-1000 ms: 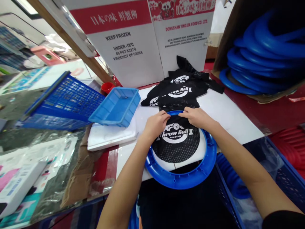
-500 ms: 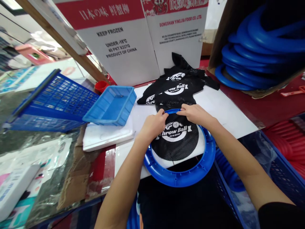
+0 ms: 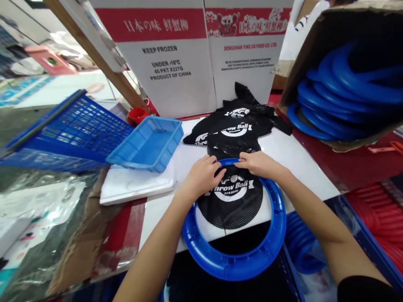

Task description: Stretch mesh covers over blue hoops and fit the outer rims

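A blue plastic ring (image 3: 233, 264) lies over the near edge of a white board (image 3: 296, 159). Inside it sits a black mesh net (image 3: 231, 201) printed "Throw Ball". My left hand (image 3: 203, 176) presses the net's top edge against the ring's far rim on the left. My right hand (image 3: 256, 164) pinches the same edge just to the right. Both hands have fingers curled on the mesh. A pile of more black nets (image 3: 234, 123) lies just beyond my hands.
A light blue tray (image 3: 146, 144) and a dark blue crate (image 3: 69, 134) stand to the left. White cartons (image 3: 176, 58) wall the back. A box of blue rings (image 3: 343, 92) is at the right, red rings (image 3: 380, 214) lower right, more blue rings (image 3: 302, 247) beside my right arm.
The ring has slid toward me and hangs further over the board's edge. My hands stay at its far rim, working the net's edge. The view has shifted slightly.
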`<control>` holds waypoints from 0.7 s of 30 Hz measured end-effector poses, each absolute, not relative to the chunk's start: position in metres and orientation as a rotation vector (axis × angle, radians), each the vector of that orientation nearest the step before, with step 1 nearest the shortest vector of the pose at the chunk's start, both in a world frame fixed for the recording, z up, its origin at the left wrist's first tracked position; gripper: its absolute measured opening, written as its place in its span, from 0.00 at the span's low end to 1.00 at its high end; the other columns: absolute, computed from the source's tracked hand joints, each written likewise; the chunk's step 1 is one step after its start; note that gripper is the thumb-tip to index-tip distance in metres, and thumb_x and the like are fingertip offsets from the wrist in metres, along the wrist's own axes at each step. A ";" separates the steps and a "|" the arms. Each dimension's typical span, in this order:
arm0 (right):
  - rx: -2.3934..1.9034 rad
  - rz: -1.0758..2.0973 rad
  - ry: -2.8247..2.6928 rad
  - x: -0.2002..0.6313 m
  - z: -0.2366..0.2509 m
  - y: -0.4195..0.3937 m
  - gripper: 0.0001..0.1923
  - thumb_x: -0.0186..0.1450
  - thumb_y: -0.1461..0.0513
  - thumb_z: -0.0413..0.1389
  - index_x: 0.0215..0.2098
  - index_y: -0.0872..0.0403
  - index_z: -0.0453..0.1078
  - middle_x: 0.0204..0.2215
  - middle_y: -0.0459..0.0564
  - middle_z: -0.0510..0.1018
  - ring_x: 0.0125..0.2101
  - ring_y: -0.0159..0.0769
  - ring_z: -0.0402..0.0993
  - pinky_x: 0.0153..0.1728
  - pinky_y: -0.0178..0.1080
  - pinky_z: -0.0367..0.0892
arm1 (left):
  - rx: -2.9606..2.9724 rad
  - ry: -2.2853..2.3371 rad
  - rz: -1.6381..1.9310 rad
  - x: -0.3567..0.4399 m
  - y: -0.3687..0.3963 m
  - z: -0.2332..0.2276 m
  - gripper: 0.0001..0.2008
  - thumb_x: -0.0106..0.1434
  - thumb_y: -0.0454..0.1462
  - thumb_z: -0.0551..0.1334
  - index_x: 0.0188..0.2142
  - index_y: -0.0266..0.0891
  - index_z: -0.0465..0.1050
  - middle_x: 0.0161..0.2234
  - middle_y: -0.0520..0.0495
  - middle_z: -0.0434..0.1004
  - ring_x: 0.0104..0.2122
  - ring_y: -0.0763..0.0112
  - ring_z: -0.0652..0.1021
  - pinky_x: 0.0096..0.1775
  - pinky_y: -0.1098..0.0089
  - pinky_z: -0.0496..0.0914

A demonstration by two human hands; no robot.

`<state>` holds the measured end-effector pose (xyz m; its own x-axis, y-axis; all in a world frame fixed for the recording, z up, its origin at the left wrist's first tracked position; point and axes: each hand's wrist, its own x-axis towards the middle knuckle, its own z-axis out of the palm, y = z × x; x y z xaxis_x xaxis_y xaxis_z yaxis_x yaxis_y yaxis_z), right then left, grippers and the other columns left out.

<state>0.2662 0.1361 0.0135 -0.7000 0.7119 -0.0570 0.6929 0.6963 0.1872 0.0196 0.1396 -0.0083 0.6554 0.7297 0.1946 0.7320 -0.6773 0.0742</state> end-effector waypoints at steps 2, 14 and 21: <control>1.140 0.247 2.804 0.268 0.009 0.134 0.20 0.80 0.66 0.42 0.48 0.56 0.77 0.39 0.53 0.75 0.26 0.29 0.60 0.29 0.42 0.40 | -2.844 -1.252 -0.455 0.019 0.144 -0.009 0.15 0.76 0.41 0.58 0.40 0.36 0.80 0.40 0.39 0.79 0.42 0.56 0.76 0.45 0.59 0.72; 1.246 0.028 2.873 0.275 0.007 0.128 0.21 0.78 0.67 0.42 0.50 0.53 0.78 0.37 0.51 0.72 0.27 0.31 0.57 0.29 0.41 0.42 | -3.007 -0.963 -0.309 0.031 0.141 -0.015 0.17 0.73 0.28 0.54 0.52 0.39 0.78 0.47 0.40 0.80 0.43 0.57 0.76 0.44 0.59 0.71; 1.500 -0.305 2.893 0.285 -0.003 0.132 0.26 0.72 0.70 0.47 0.59 0.44 0.79 0.42 0.50 0.77 0.32 0.33 0.66 0.32 0.37 0.55 | -2.977 -1.043 -0.350 0.030 0.142 -0.019 0.15 0.76 0.31 0.53 0.53 0.37 0.78 0.47 0.39 0.79 0.42 0.58 0.76 0.45 0.60 0.73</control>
<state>0.2852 0.1315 -0.0030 -0.5733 0.8188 0.0307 0.7943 0.5646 -0.2242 0.0296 0.1417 -0.0188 0.7599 0.6198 0.1959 0.6126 -0.7836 0.1028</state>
